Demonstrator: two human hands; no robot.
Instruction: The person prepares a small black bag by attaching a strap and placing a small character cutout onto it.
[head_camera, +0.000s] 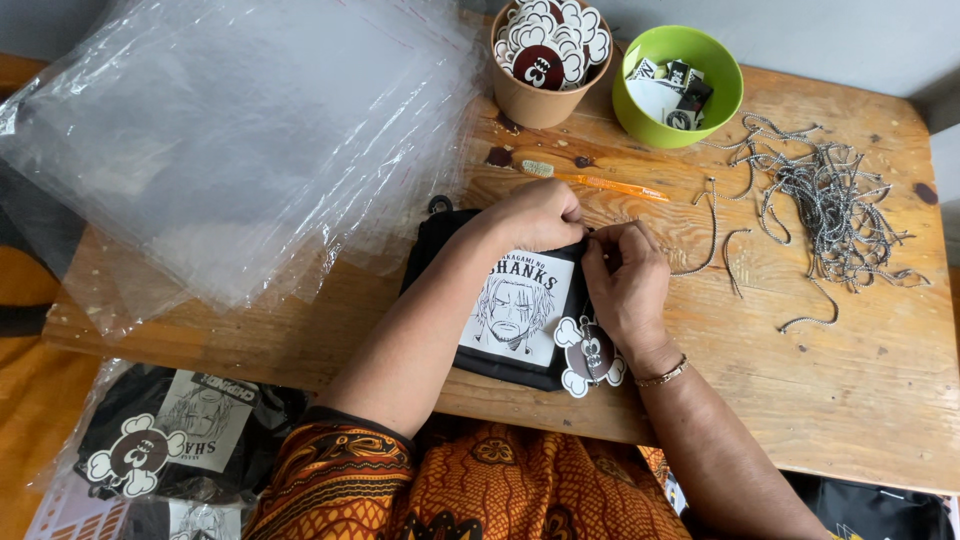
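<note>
Both hands together at the top right corner of the black pouch (515, 310), fingertips meeting in one tight pinch. Left hand (535, 215) curled down over the pouch's top edge, clamping the fabric. Right hand (625, 285) closed, thumb and forefinger nipped on something too small to make out, perhaps the end of a ball chain.

Judging by that: best to keep the left hand's clamp close to the corner so the fabric cannot slide, and to work with the fingertips only. Best also to keep the wrists low on the wooden table (850, 380) for steadiness, and to mind the skull-shaped tag (590, 355) so that nothing snags under the right wrist.

Pouch flat at the table's near edge, white face-print panel up, mostly at 7 o'clock from the pinch, under the left forearm. Tag at 6 o'clock from the right hand, partly tucked beneath the wrist, overlapping the pouch's lower right corner.

At 12 o'clock from the hands, an orange-handled toothbrush (600, 183); beyond it a brown paper cup (540, 105) full of like tags and a green bowl (725, 100) of small cards. At 2 o'clock, a loose heap of ball chains (830, 200). At 10 o'clock, a stack of clear plastic bags (230, 140). At 8 o'clock, off the table, bagged pouches (170, 430).
</note>
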